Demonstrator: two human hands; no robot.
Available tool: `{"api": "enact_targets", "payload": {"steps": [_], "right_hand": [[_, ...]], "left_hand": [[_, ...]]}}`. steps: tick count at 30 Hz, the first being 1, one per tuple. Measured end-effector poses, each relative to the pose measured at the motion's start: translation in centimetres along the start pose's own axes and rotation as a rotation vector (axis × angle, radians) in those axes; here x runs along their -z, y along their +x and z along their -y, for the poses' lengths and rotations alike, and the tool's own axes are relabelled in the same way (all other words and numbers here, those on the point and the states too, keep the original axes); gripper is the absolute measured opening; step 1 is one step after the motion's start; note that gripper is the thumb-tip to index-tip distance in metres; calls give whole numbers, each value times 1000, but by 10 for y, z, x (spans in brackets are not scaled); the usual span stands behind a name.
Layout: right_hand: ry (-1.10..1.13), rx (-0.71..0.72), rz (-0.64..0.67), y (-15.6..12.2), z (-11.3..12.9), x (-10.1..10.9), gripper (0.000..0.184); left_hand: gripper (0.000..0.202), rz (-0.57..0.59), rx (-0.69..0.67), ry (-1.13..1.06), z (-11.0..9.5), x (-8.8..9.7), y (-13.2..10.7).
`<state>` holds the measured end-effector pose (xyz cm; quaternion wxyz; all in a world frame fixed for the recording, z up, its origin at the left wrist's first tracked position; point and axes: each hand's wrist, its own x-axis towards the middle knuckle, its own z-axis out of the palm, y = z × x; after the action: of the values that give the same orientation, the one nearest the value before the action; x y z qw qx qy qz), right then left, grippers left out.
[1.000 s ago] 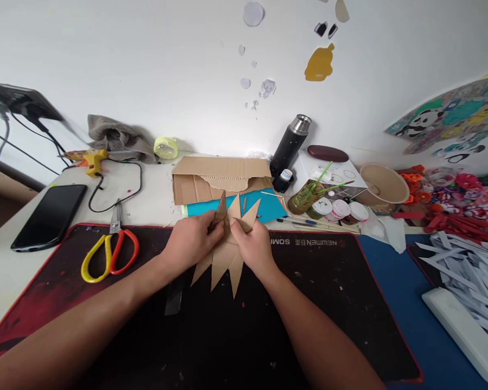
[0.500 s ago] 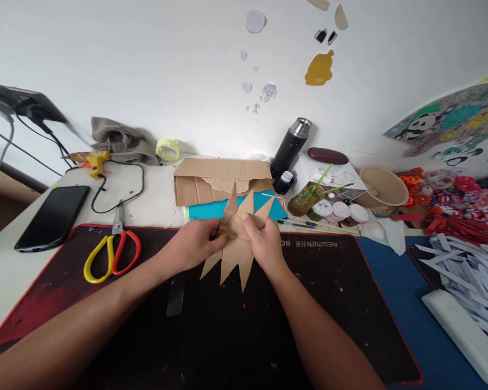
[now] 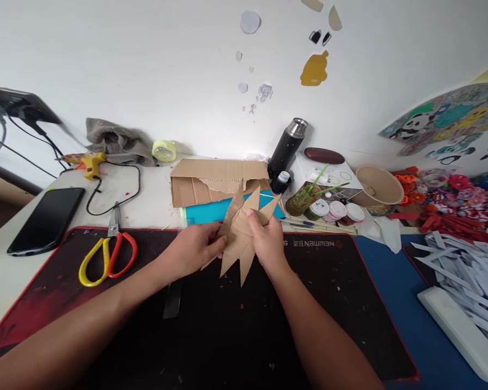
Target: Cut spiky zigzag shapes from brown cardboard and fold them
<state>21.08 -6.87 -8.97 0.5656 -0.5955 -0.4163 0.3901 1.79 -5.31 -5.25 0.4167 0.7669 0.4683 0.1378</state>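
Note:
A brown cardboard piece cut with long pointed spikes, like a star or sun [image 3: 238, 238], is held above the dark mat. My left hand [image 3: 197, 246] pinches its left edge between thumb and fingers. On the other side my right hand [image 3: 266, 235] grips it, thumb pressed on the front face and fingers behind. Parts of the spikes on both sides are hidden by my hands. Scissors [image 3: 111, 246] with one yellow and one red handle lie on the mat to the left, apart from my hands. Behind the star, a folded cardboard piece [image 3: 219, 169] rests on a blue sheet [image 3: 203, 212].
A phone [image 3: 46, 221], a hot glue gun [image 3: 90, 163] with its cable and a tape roll [image 3: 164, 151] lie left. A black flask [image 3: 288, 146], paint jars [image 3: 336, 210] and a beige bowl [image 3: 379, 187] stand right. White paper strips [image 3: 463, 276] pile at far right.
The cardboard star has tilted and turned slightly, its lower left spike now mostly behind my left hand. Both hands keep their grip. The whole view has shifted a little.

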Motion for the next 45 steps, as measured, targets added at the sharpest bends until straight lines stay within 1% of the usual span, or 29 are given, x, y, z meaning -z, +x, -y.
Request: {"api": "enact_targets", "payload": {"steps": [2,3,9,11,16,19,22,25,28,30,32,33,34,35,38,40,42,45], "right_hand": [[5,6,-1,2,0,2,34],[3,9,1,2,0,3,35],[-10,-12,10,2,-1,1,34],[-5,-2,11,2,-1,2,34],[5,12,19,3,1,4,32],[-19,0,28,2,2,3,33],[-24,-2,47,0,4,2,33],[-48,-7,62,-3,5,0,32],[-64,-16,74,-6,6,-3,32],[-63,-1,57,-7,6,-5,31],[-56,20,28,-8,6,-7,29],[-50,30,15,-8,6,-7,28],[-43,35,8,-7,6,-7,27],[-35,34,3,-7,6,-7,27],[-10,5,21,-5,6,-5,29],[3,-19,38,-4,5,-4,30],[11,-32,56,-4,3,-4,30],[40,-50,82,-4,0,-5,33]], "left_hand": [[32,44,14,-57,-2,1,-1],[31,48,18,-67,-3,1,-2],[32,-20,8,-9,2,-3,-3],[33,10,-3,-56,4,-1,-3],[34,142,-12,-282,8,4,0],[33,155,4,-324,10,5,2],[31,127,17,-258,11,5,3],[27,81,31,-138,11,4,3],[27,49,41,-46,8,0,1],[28,-28,51,83,4,-6,-2],[29,-142,50,259,1,-11,-4],[29,-174,44,313,0,-12,-5],[30,-174,36,325,0,-13,-5],[30,-141,26,290,1,-12,-4],[35,19,18,33,5,-4,-1],[39,87,26,-103,10,0,2],[38,113,44,-143,13,2,3],[34,105,61,-157,15,0,3]]}}
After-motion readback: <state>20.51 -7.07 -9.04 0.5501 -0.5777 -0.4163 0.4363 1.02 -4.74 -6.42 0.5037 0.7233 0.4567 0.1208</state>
